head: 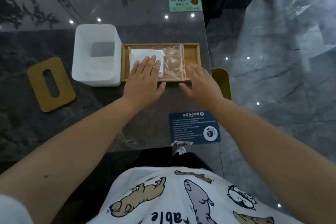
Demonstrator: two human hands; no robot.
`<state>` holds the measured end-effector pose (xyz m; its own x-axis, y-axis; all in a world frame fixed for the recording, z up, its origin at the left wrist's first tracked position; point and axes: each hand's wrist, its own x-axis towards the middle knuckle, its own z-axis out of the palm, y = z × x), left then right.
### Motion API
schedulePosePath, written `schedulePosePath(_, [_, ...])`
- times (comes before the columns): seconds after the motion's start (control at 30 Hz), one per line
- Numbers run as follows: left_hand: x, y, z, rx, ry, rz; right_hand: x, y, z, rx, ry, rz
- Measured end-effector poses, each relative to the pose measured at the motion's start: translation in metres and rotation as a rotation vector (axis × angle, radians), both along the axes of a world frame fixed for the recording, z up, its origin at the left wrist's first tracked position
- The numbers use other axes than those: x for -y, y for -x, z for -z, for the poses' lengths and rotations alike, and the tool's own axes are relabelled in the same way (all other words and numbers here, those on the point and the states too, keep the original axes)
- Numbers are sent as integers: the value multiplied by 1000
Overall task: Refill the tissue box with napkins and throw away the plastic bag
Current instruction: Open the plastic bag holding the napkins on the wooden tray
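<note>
A white tissue box (80, 56) stands open on the dark table, its wooden slotted lid (36, 82) lying flat to its left. Right of the box a wooden tray (190, 54) holds a clear plastic bag (174, 62) with a white stack of napkins (145, 53) in its left half. My left hand (145, 80) lies flat, fingers spread, on the near part of the napkins. Over the tray's near right corner, at the bag's right edge, my right hand (201, 82) hovers open with nothing in it.
A yellow-rimmed bin (222, 82) sits just off the table's right edge, partly behind my right hand. A green card (185, 2) lies at the far right corner and a dark blue card (192, 125) at the near right. Glossy floor lies to the right.
</note>
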<state>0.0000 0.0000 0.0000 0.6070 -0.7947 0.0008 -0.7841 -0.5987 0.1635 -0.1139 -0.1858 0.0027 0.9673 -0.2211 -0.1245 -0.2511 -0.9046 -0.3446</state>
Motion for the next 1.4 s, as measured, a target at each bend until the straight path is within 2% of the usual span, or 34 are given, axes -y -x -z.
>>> schedulePosePath(0.17, [7, -24, 23, -66, -115, 7, -4, -35, 6, -87, -343, 270])
schedulePosePath(0.23, [7, -28, 29, -91, -132, 10, -2, -44, 9, -121, -409, 396])
schedulePosePath(0.3, [6, -31, 33, -115, -137, 11, 3, -52, 9, -166, -437, 457])
schedulePosePath(0.43, [7, -30, 37, -148, -141, -2, 12, -61, 10, -279, -711, 610])
schedulePosePath(0.53, [10, -28, 34, -178, -123, -7, 19, -61, 9, -309, -810, 659])
schedulePosePath(0.7, [17, -28, 25, -271, -72, -48, 27, -59, 7, -292, -875, 623])
schedulePosePath(0.87, [40, -29, 7, -291, 145, -181, 30, -56, 10, -234, -747, 496])
schedulePosePath(0.93, [56, -30, 0, -417, 220, -227, 30, -56, 13, -227, -682, 448])
schedulePosePath(1.07, [85, -36, -5, -705, 120, -291, 32, -58, 17, -249, -586, 348])
schedulePosePath(1.23, [88, -43, -5, -873, 120, -350, 35, -55, 16, -243, -534, 234])
schedulePosePath(1.3, [86, -45, -5, -916, 145, -401, 39, -53, 15, -239, -607, 275])
schedulePosePath(1.4, [78, -50, -5, -956, 209, -520, 49, -48, 16, -213, -792, 569])
